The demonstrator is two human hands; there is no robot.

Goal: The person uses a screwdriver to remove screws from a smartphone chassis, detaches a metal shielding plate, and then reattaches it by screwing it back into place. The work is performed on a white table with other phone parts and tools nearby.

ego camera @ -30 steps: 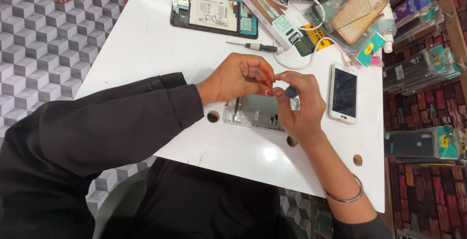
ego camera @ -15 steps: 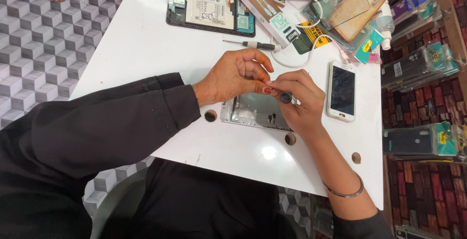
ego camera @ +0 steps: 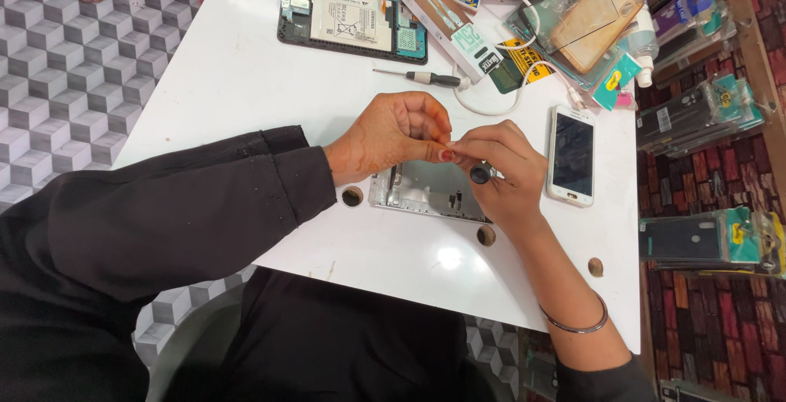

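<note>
My left hand (ego camera: 393, 136) and my right hand (ego camera: 503, 173) meet fingertip to fingertip over a silver phone frame (ego camera: 426, 189) lying on the white table (ego camera: 237, 83). My right hand grips a small black-handled tool (ego camera: 481, 174), its round end facing up. The left thumb and forefinger are pinched together right beside the tool; whatever they pinch is too small to see. Both hands hide the upper edge of the frame.
A white phone (ego camera: 571, 155) lies face up right of my hands. A screwdriver (ego camera: 426, 78), a white cable, an opened tablet (ego camera: 354, 17) and a heap of packaged accessories (ego camera: 573, 17) fill the far side. Phone cases (ego camera: 696, 107) hang at right. The table has several round holes.
Both hands stay joined over the frame; only the fingers have shifted slightly. The view has drifted a little.
</note>
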